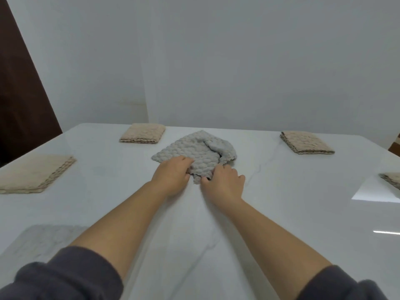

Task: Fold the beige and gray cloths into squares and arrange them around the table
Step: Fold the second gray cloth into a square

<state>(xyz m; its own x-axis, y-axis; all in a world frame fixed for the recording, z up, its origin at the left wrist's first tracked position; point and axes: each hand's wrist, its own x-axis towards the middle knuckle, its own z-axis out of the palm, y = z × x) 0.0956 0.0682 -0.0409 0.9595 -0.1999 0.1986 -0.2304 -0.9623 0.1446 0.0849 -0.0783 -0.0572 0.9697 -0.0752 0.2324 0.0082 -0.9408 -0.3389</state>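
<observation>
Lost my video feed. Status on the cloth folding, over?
Status: left hand and right hand grip gray cloth. Cloth crumpled, not yet folded. Four beige cloths folded around; nothing blocking.

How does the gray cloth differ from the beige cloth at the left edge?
The gray cloth is crumpled, unfolded; the beige cloth at the left edge is a flat, layered square. Gray sits centred on the table; beige by its edge. The left hand and right hand grip the gray cloth; the beige one lies untouched. Both have the same bumpy texture.
</observation>
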